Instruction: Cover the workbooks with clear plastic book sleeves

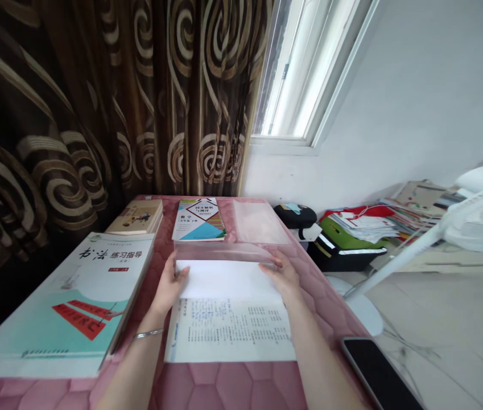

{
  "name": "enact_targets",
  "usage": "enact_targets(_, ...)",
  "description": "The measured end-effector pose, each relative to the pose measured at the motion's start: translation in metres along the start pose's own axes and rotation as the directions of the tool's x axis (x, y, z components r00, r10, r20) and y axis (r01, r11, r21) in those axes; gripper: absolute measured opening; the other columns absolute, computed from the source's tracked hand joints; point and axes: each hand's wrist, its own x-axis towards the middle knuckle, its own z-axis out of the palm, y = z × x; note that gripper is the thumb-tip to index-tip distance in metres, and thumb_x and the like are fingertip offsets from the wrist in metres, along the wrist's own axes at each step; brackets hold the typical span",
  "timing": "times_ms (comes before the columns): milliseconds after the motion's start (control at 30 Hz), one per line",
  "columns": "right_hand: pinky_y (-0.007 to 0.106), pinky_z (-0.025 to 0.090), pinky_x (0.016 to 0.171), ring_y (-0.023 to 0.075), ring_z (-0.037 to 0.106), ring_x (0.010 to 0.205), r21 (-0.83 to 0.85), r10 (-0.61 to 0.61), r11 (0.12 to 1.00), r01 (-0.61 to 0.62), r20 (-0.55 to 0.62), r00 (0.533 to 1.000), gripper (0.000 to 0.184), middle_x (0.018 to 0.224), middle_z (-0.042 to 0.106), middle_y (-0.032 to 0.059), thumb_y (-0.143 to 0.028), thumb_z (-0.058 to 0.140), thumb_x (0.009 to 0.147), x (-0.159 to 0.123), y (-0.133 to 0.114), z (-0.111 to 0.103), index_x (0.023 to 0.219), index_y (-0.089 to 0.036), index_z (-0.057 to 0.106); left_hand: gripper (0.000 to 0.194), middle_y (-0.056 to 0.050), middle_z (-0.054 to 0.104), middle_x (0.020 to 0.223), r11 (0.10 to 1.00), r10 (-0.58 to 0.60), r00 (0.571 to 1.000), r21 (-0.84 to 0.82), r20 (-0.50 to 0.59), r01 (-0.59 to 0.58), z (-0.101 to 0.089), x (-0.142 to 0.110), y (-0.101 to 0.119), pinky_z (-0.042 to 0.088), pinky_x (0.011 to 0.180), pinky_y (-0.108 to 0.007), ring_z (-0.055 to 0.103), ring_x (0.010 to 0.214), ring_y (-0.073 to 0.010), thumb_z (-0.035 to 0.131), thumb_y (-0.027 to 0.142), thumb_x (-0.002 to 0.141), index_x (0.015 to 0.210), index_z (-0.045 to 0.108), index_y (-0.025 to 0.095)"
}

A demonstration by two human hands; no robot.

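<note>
An open workbook (pixel 230 333) lies before me, its near page covered with print and blue handwriting. Its far leaf (pixel 228 279) is plain white, and I hold it by the two sides. My left hand (pixel 173 282) grips the left edge, thumb on top and fingers mostly behind. At the right edge my right hand (pixel 283 276) does the same. A translucent plastic sheet (pixel 224 250) shows just beyond the leaf, between the hands; whether the fingers pinch it too is unclear. A metal bracelet (pixel 148 333) circles my left wrist.
A calligraphy book (pixel 87 267) tops a stack at left, with smaller books (pixel 134 217) behind. Farther back lie a mathematics workbook (pixel 201 219) and a clear plastic cover (pixel 260 222). A phone (pixel 380 370) rests at the right edge; a white fan (pixel 475 216) stands beyond.
</note>
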Motion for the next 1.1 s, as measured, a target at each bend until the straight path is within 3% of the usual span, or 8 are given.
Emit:
enact_targets(100, 0.029, 0.054, 0.059, 0.0187, 0.066, 0.071, 0.082, 0.089, 0.993, -0.088, -0.008, 0.996, 0.084, 0.089, 0.069, -0.0018, -0.029, 0.085, 0.044, -0.001, -0.005, -0.003, 0.123, -0.023, 0.057, 0.065, -0.008, 0.056, 0.135, 1.000, -0.002, 1.000, 0.005, -0.015, 0.002, 0.001, 0.000, 0.000, 0.038, 0.108, -0.031, 0.048, 0.130, -0.0219, 0.070, 0.034, 0.073, 0.133, 0.048, 0.024)
enact_targets(333, 0.030, 0.055, 0.057, 0.0201, 0.067, 0.065, 0.190, 0.118, 0.972, -0.136, 0.103, 0.988, 0.081, 0.074, 0.069, -0.0034, -0.031, 0.086, 0.050, -0.004, -0.017, -0.010, 0.126, -0.021, 0.058, 0.061, -0.006, 0.057, 0.131, 0.994, 0.107, 0.994, 0.027, -0.019, -0.106, -0.001, 0.001, -0.003, 0.032, 0.113, -0.031, 0.043, 0.135, -0.0196, 0.068, 0.030, 0.077, 0.134, 0.048, 0.026)
enact_targets(567, 0.029, 0.055, 0.059, 0.0185, 0.067, 0.067, 0.240, 0.099, 0.961, -0.138, 0.167, 0.981, 0.082, 0.080, 0.072, -0.0017, -0.033, 0.087, 0.053, -0.009, -0.022, -0.011, 0.129, -0.021, 0.058, 0.067, -0.005, 0.050, 0.141, 0.994, 0.101, 0.995, 0.031, 0.015, -0.101, -0.004, 0.002, -0.003, 0.023, 0.118, -0.035, 0.034, 0.141, -0.0200, 0.065, 0.030, 0.080, 0.143, 0.040, 0.029)
enact_targets(767, 0.030, 0.056, 0.071, 0.0214, 0.068, 0.091, 0.218, 0.043, 0.973, -0.080, 0.169, 0.985, 0.085, 0.123, 0.067, 0.0077, -0.033, 0.087, 0.054, -0.012, -0.027, -0.012, 0.133, -0.025, 0.057, 0.072, -0.003, 0.043, 0.149, 0.991, 0.118, 0.993, 0.061, 0.013, -0.118, -0.004, 0.002, -0.002, 0.020, 0.119, -0.034, 0.030, 0.143, -0.0192, 0.065, 0.028, 0.081, 0.146, 0.036, 0.031)
enact_targets(833, 0.030, 0.055, 0.073, 0.0222, 0.067, 0.095, 0.221, 0.036, 0.972, -0.076, 0.181, 0.983, 0.088, 0.129, 0.063, 0.0089, -0.034, 0.087, 0.055, -0.011, -0.027, -0.013, 0.136, -0.026, 0.054, 0.074, -0.002, 0.038, 0.153, 0.989, 0.126, 0.992, 0.068, 0.025, -0.127, -0.004, 0.002, -0.002, 0.016, 0.120, -0.035, 0.026, 0.145, -0.0191, 0.064, 0.027, 0.082, 0.148, 0.032, 0.032)
enact_targets(1100, 0.034, 0.054, 0.070, 0.0229, 0.067, 0.085, 0.225, 0.011, 0.973, -0.057, 0.200, 0.980, 0.081, 0.109, 0.072, 0.0043, -0.036, 0.087, 0.056, -0.007, -0.020, -0.015, 0.131, -0.030, 0.058, 0.072, -0.002, 0.037, 0.154, 0.985, 0.153, 0.988, 0.078, 0.034, -0.155, -0.005, 0.004, -0.008, 0.016, 0.121, -0.042, 0.027, 0.145, -0.0212, 0.061, 0.028, 0.085, 0.150, 0.028, 0.032)
